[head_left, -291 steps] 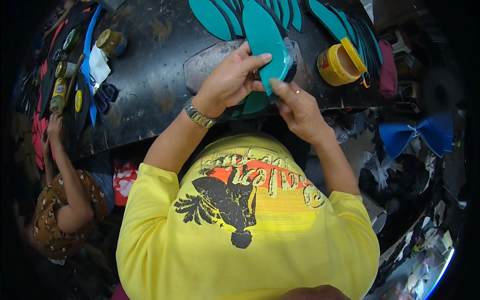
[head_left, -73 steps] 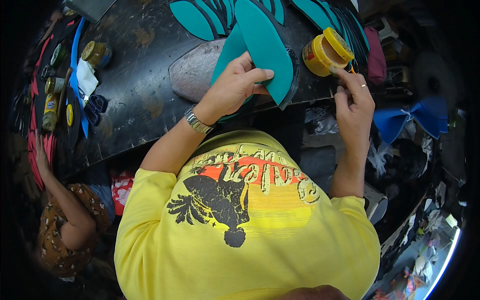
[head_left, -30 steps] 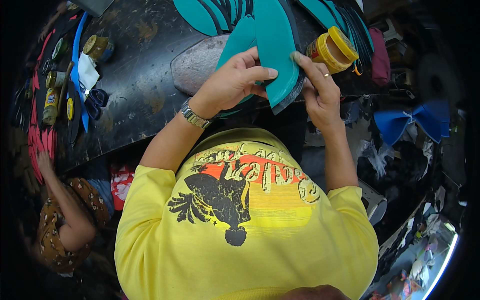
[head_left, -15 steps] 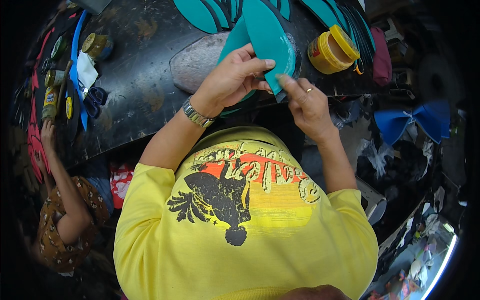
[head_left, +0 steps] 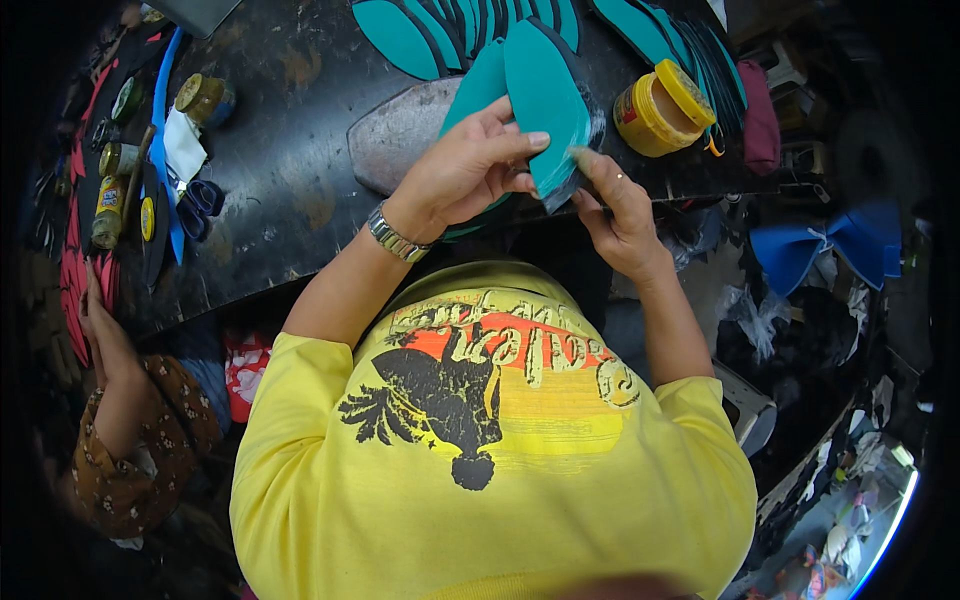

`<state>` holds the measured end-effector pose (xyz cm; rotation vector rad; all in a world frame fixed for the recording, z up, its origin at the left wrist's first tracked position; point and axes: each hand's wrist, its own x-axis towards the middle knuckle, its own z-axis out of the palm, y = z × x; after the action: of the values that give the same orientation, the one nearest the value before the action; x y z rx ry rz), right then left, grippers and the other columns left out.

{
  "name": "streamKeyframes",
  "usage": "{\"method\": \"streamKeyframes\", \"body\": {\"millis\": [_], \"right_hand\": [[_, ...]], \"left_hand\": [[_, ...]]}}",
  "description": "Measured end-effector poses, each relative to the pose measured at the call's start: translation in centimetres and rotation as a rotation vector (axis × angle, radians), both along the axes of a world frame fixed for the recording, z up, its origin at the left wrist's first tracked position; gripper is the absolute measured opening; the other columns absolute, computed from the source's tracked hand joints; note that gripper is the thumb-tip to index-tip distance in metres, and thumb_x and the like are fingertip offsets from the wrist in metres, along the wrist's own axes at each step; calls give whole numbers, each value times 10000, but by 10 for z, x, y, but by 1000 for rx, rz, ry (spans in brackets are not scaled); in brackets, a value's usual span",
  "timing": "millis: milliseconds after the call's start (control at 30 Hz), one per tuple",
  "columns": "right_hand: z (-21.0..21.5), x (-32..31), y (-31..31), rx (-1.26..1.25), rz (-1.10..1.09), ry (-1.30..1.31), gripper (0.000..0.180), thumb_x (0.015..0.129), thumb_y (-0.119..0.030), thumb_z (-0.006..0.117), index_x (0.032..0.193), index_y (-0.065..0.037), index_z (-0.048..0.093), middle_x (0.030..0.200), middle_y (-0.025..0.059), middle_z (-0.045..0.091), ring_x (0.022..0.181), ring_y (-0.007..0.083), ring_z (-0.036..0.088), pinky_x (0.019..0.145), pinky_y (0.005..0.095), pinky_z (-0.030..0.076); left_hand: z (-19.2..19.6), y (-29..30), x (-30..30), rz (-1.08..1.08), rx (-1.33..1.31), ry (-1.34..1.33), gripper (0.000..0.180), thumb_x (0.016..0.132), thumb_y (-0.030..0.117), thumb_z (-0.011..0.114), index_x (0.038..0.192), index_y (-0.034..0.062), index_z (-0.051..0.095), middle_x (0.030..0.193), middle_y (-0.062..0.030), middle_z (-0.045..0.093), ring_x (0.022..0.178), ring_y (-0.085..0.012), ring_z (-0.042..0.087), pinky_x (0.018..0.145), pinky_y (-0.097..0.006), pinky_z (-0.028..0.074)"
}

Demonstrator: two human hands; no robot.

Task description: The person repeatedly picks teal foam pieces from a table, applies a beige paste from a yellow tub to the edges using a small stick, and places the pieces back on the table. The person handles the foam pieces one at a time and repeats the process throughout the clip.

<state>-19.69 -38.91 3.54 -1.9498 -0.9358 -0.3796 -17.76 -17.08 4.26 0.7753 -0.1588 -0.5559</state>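
My left hand [head_left: 478, 158] is closed on a leaf-shaped teal foam piece [head_left: 543, 95] with a dark edge, its thumb on the upper face. Whitish smears run along the piece's lower right rim. My right hand [head_left: 622, 215] is at that rim, its index fingertip touching the teal face and its thumb apart, lower down near the piece's pointed end. A second teal piece [head_left: 478, 88] lies behind the held one, partly hidden by it and my left hand. Beneath them is a flat, grey-brown stone-like slab [head_left: 395, 138].
An open yellow jar [head_left: 655, 115] stands right of my hands on the dark table [head_left: 270, 160]. Teal pieces [head_left: 405, 40] lie fanned at the far side, with more [head_left: 640, 30] farther right. Small jars [head_left: 200, 98] and a blue strip [head_left: 157, 130] are left, near another person's hand [head_left: 105, 325].
The held teal piece has tilted and shifted slightly right and down. My right hand's thumb and index finger have spread apart. The other person's hand has moved down.
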Motion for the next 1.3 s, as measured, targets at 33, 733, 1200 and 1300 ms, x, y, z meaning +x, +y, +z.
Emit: {"method": "streamKeyframes", "body": {"millis": [33,733,1200,1300], "right_hand": [[-3,3,1,33,14,60,614,795,131,597,1370,-79,539,984,99,642,766,195,625,711,292,506],[-53,35,35,257,-129,204,670,862,81,620,1472,6,352,985,121,606,739,110,547,636,225,465],[-51,35,37,236,-123,260,632,826,69,656,1417,17,437,936,93,614,613,99,504,586,230,437],[-53,37,39,387,-100,208,673,832,91,634,1454,15,388,1043,100,593,746,107,540,644,216,452]], "left_hand": [[2,1,-1,-22,-10,-13,370,964,104,616,1306,45,488,972,-23,692,711,-67,678,617,-177,570],[-32,219,304,817,670,9,122,961,71,612,1071,25,587,988,-60,634,837,-156,618,773,-277,552],[-37,210,320,1097,1901,-508,730,720,578,792,1175,28,635,1084,-214,681,1010,-371,663,867,-447,531],[-7,143,246,687,1528,-599,620,833,378,752,1269,-24,572,1024,-203,698,918,-268,684,810,-372,532]]}}
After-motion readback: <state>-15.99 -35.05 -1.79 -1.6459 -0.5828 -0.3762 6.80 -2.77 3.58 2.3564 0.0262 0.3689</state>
